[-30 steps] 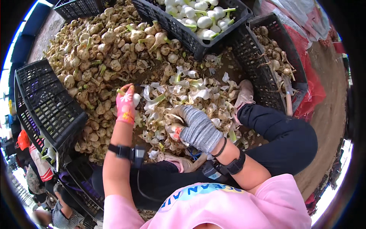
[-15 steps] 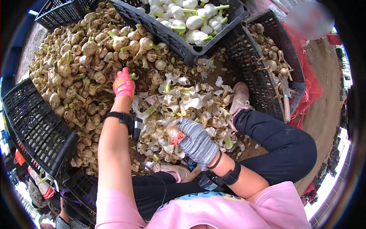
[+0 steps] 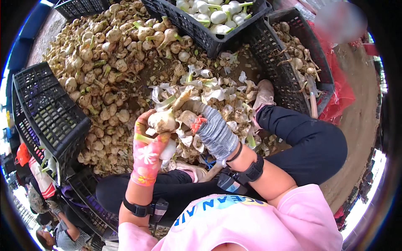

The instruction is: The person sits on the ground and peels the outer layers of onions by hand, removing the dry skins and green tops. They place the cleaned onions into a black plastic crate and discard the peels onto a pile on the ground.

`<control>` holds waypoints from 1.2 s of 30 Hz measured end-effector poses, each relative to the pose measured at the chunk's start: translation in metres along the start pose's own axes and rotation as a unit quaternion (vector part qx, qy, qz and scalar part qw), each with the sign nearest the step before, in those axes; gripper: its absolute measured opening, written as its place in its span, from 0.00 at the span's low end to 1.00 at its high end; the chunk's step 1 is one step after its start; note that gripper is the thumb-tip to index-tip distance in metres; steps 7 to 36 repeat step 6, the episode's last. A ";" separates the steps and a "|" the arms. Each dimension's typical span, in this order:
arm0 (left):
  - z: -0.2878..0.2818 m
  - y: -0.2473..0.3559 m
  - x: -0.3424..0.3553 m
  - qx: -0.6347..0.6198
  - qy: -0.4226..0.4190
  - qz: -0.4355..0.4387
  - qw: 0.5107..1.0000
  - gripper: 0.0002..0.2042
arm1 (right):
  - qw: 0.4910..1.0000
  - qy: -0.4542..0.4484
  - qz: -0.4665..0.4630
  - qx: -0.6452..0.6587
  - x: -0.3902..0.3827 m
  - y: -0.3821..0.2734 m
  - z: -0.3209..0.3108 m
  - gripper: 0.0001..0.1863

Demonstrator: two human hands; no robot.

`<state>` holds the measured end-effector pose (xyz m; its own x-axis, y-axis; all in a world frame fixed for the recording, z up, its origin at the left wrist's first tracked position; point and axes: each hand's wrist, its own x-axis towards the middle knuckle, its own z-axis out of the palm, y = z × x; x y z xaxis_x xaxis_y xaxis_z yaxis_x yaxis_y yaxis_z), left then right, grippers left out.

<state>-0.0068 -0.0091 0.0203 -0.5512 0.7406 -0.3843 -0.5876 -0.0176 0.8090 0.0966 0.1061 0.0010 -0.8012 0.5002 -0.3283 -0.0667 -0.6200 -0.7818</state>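
In my left hand (image 3: pixel 147 157), which wears a pink flowered glove, an unpeeled garlic bulb (image 3: pixel 162 121) is gripped between thumb and fingers, its stem pointing up and right. A smooth white garlic bulb (image 3: pixel 168 149) with a green stem is tucked against the same palm. My right hand (image 3: pixel 211 127), in a grey knitted glove with a red wrap at a finger, is curled against the right side of the unpeeled bulb near its stem. Its fingertips are partly hidden. Below both hands lies a heap of papery garlic skins (image 3: pixel 217 94).
A large pile of unpeeled garlic (image 3: pixel 96 54) spreads at the far left. Black crates stand around: one with white garlic (image 3: pixel 209 35), one with dirty bulbs and a wooden-handled tool (image 3: pixel 313 104), and one tilted at left (image 3: pixel 50 108). Another person (image 3: pixel 69 234) sits at lower left.
My left hand has come back from the garlic pile with an unpeeled bulb and now meets my right hand. The right hand stays near the same place. The view has shifted slightly.
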 end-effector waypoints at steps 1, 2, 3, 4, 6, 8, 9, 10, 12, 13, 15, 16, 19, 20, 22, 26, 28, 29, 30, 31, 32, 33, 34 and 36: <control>0.000 -0.004 -0.002 0.006 -0.002 0.018 1.000 0.29 | 1.000 -0.003 0.004 -0.025 -0.001 -0.003 0.001 0.16; -0.002 -0.007 -0.004 0.012 -0.013 0.017 1.000 0.29 | 0.999 0.000 0.007 -0.046 -0.002 -0.003 0.001 0.16; -0.004 -0.009 -0.005 0.019 -0.024 0.017 0.999 0.29 | 0.998 0.002 0.009 -0.066 -0.003 -0.003 0.000 0.15; -0.007 -0.011 -0.007 0.027 -0.035 0.017 0.999 0.30 | 0.996 0.004 0.011 -0.085 -0.004 -0.002 -0.001 0.15; -0.013 -0.013 -0.009 0.065 -0.063 0.028 0.996 0.30 | 0.978 0.001 -0.078 -0.191 -0.004 0.003 0.000 0.16; -0.013 -0.013 -0.009 0.065 -0.063 0.028 0.996 0.30 | 0.978 0.001 -0.078 -0.191 -0.004 0.003 0.000 0.16; -0.013 -0.013 -0.009 0.065 -0.063 0.028 0.996 0.30 | 0.978 0.001 -0.078 -0.191 -0.004 0.003 0.000 0.16; -0.013 -0.013 -0.009 0.065 -0.063 0.028 0.996 0.30 | 0.978 0.001 -0.078 -0.191 -0.004 0.003 0.000 0.16; -0.013 -0.013 -0.009 0.065 -0.063 0.028 0.996 0.30 | 0.978 0.001 -0.078 -0.191 -0.004 0.003 0.000 0.16; -0.013 -0.013 -0.009 0.065 -0.063 0.028 0.996 0.30 | 0.978 0.001 -0.078 -0.191 -0.004 0.003 0.000 0.16; -0.013 -0.013 -0.009 0.065 -0.063 0.028 0.996 0.30 | 0.978 0.001 -0.078 -0.191 -0.004 0.003 0.000 0.16; -0.013 -0.013 -0.009 0.065 -0.063 0.028 0.996 0.30 | 0.978 0.001 -0.078 -0.191 -0.004 0.003 0.000 0.16; -0.013 -0.013 -0.009 0.065 -0.063 0.028 0.996 0.30 | 0.978 0.001 -0.078 -0.191 -0.004 0.003 0.000 0.16; -0.013 -0.013 -0.009 0.065 -0.063 0.028 0.996 0.30 | 0.978 0.001 -0.078 -0.191 -0.004 0.003 0.000 0.16; -0.013 -0.013 -0.009 0.065 -0.063 0.028 0.996 0.30 | 0.978 0.001 -0.078 -0.191 -0.004 0.003 0.000 0.16; -0.013 -0.013 -0.009 0.065 -0.063 0.028 0.996 0.30 | 0.978 0.001 -0.078 -0.191 -0.004 0.003 0.000 0.16; -0.013 -0.013 -0.009 0.065 -0.063 0.028 0.996 0.30 | 0.978 0.001 -0.078 -0.191 -0.004 0.003 0.000 0.16; -0.013 -0.013 -0.009 0.065 -0.063 0.028 0.996 0.30 | 0.978 0.001 -0.078 -0.191 -0.004 0.003 0.000 0.16; -0.013 -0.013 -0.009 0.065 -0.063 0.028 0.996 0.30 | 0.978 0.001 -0.078 -0.191 -0.004 0.003 0.000 0.16; -0.013 -0.013 -0.009 0.065 -0.063 0.028 0.996 0.30 | 0.978 0.001 -0.078 -0.191 -0.004 0.003 0.000 0.16; -0.013 -0.013 -0.009 0.065 -0.063 0.028 0.996 0.30 | 0.978 0.001 -0.078 -0.191 -0.004 0.003 0.000 0.16; -0.013 -0.013 -0.009 0.065 -0.063 0.028 0.996 0.30 | 0.978 0.001 -0.078 -0.191 -0.004 0.003 0.000 0.16; -0.013 -0.013 -0.009 0.065 -0.063 0.028 0.996 0.30 | 0.978 0.001 -0.078 -0.191 -0.004 0.003 0.000 0.16; -0.013 -0.013 -0.009 0.065 -0.063 0.028 0.996 0.30 | 0.978 0.001 -0.078 -0.191 -0.004 0.003 0.000 0.16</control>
